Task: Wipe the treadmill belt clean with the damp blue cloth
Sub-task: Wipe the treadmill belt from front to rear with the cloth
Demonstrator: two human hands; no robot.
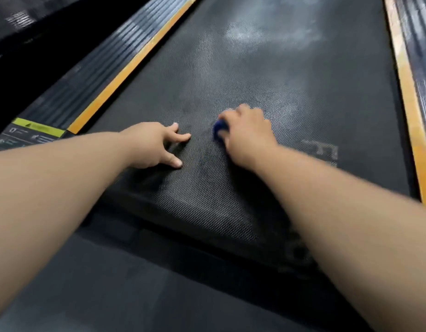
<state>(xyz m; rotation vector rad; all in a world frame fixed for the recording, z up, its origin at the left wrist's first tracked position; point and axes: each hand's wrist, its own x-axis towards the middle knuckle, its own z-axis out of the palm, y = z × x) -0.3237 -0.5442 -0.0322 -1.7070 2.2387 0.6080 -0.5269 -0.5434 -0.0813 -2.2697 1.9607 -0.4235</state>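
Observation:
The black textured treadmill belt [267, 80] runs away from me, with pale dusty smears on its far half. My right hand [249, 133] presses down on the belt near its rear end, closed around the blue cloth [219, 130], of which only a small bunched part shows at the fingers. My left hand [156, 143] rests flat on the belt just to the left, fingers spread, holding nothing. The two hands are about a hand's width apart.
Orange strips [125, 73] and ribbed black side rails [87, 75] border the belt on both sides. A yellow-green warning label [37, 128] sits on the left rail's rear corner. Faded white lettering [324, 152] marks the belt at right. Dark floor [111, 283] lies below.

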